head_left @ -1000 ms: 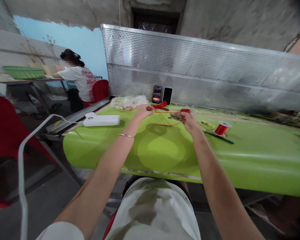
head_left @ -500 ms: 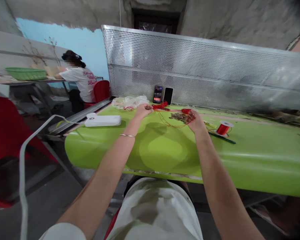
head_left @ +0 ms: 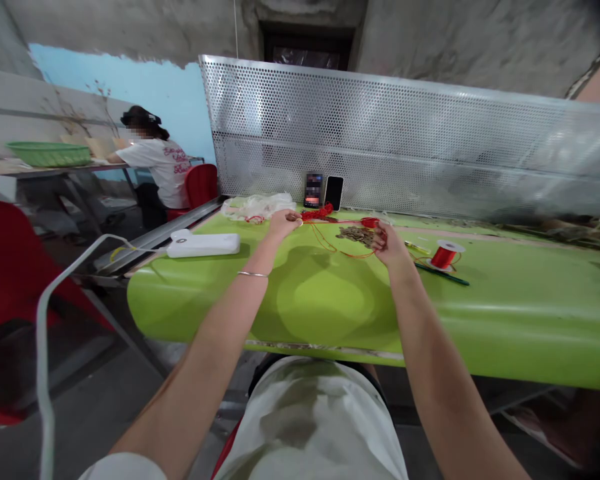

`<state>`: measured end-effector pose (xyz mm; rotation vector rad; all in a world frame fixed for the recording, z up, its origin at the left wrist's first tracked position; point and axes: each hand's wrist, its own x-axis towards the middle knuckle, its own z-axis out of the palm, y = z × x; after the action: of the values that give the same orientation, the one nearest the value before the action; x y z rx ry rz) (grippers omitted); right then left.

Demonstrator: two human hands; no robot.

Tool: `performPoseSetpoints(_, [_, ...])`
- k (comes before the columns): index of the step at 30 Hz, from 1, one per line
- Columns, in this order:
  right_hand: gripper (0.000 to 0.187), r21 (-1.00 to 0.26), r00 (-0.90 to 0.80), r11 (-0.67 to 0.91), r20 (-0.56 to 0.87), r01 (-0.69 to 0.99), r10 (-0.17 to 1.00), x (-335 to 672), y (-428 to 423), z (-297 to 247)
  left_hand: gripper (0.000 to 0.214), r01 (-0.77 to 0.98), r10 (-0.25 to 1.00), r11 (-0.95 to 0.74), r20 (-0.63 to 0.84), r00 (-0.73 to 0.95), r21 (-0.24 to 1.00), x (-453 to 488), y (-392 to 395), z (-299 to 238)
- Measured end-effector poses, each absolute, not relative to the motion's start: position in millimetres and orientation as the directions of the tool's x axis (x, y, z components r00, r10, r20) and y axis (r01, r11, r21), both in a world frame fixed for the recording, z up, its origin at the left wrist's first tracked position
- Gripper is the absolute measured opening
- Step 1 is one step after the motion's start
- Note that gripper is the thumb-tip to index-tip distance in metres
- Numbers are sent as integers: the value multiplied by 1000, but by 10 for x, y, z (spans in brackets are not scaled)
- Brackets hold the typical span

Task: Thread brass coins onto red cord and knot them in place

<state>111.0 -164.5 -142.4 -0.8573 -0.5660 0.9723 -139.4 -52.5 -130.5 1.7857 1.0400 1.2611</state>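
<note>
Over the last second the right hand (head_left: 390, 245) has slid away from the body and a little outward, so it now sits against the near edge of the small brown pile (head_left: 356, 234), fingers pinched on the red thread (head_left: 337, 248). The left hand (head_left: 284, 223) has hardly shifted; it is closed on the thread's other end, beside the red bundle (head_left: 318, 213). The thread sags in a loop between the two hands, so the work looks to be at the pile itself.

Beyond the hands, two phones (head_left: 324, 191) lean on the metal screen (head_left: 430, 153), leaving little room there. Right of the right hand lie a spool (head_left: 445, 255) and a green pen (head_left: 443, 274). Toward the body, the bench (head_left: 320, 307) is bare to its rounded front edge.
</note>
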Motion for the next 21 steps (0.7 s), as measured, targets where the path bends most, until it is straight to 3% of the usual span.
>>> performPoseSetpoints(6, [26, -819, 523, 264, -51, -510, 851, 1178, -1683, -1419, 10, 218, 902, -426, 396, 170, 878, -1400, -464, -1346])
performPoseSetpoints(12, [17, -804, 721, 390, -68, -450, 690, 1320, -1738, -1430, 11, 262, 919, -395, 377, 115, 881, -1420, -450, -1358])
performPoseSetpoints(17, [16, -799, 803, 399, -166, -449, 572, 1440, -1750, -1467, 12, 252, 931, -365, 353, 96, 896, -1426, -455, -1367])
performPoseSetpoints(21, [21, -873, 877, 372, -117, -315, 466, 1582, -1752, -1532, 12, 278, 933, -360, 348, 95, 890, -1435, -454, -1383])
